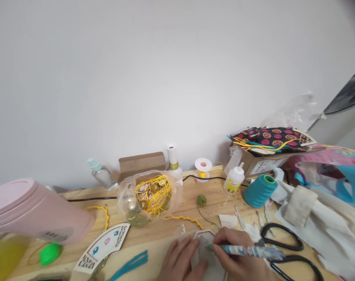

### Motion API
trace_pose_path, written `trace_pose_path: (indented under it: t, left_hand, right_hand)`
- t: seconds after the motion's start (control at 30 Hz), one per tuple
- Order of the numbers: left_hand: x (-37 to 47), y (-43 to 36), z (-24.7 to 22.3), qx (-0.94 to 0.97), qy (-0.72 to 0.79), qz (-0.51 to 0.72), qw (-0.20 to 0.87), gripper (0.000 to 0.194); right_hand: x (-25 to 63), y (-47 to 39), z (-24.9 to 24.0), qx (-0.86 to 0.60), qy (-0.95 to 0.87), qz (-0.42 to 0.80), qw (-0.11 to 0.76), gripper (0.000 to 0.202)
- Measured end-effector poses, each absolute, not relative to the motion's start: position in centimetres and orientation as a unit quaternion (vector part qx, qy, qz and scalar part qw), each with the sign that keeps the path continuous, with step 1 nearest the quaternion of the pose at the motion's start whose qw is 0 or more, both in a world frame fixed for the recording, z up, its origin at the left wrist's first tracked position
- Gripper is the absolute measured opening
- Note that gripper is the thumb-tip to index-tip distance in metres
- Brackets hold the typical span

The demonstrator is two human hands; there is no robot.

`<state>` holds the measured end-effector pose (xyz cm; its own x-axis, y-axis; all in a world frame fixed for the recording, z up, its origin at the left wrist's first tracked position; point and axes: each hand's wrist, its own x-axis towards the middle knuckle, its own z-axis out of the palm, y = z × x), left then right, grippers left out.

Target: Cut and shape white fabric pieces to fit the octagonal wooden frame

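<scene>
Right hand: closed round a blue-and-white patterned pen, pinching it near the tip. Left hand: laid over the left side of a pale, white-rimmed panel, fingers close together and nearly flat, thumb across its nearer part.

Beyond the left hand, a clear plastic bag, mouth wide, holding tangled yellow cord and shiny gold balls. Just behind it, a small brown box with one flap raised, contents hidden. At the rear right, a larger cardboard box heaped with dark patterned fabric and yellow strands. Just in front of that, a white glue bottle, nearly upright. At the rear left, a clear spray bottle, tilted.

Pen lying crosswise, tip leftward over the panel, back end rightward, near the scissors; contact between tip and panel impossible to tell. Panel between the hands at the bottom of the view, long axis running away from the body, far end angled.

Rear edge of the wooden tabletop along the wall. Ahead, bare wood around a green yarn ball, between bag and glue bottle. Rightward, tight: black scissor handles just beside the right hand. Leftward, teal strips and a fan-shaped card.
</scene>
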<state>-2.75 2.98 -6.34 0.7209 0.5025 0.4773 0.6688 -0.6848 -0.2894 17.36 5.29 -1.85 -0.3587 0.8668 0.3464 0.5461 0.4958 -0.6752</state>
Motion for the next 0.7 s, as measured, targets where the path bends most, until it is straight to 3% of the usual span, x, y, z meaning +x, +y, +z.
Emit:
trace_pose_path:
  t: [0.23,0.7]
  left_hand:
    - [-2.4,3.36,-5.41,-0.904,-0.277,-0.185,0.27,0.027]
    - [-2.71,3.2,-5.31,-0.906,-0.3,-0.182,0.234,0.029]
  right_hand:
    - [17.28,5.15,-1.97,-0.434,-0.802,0.22,0.346,0.017]
    - [17.31,5.3,-2.29,-0.472,-0.769,0.295,0.313,0.02]
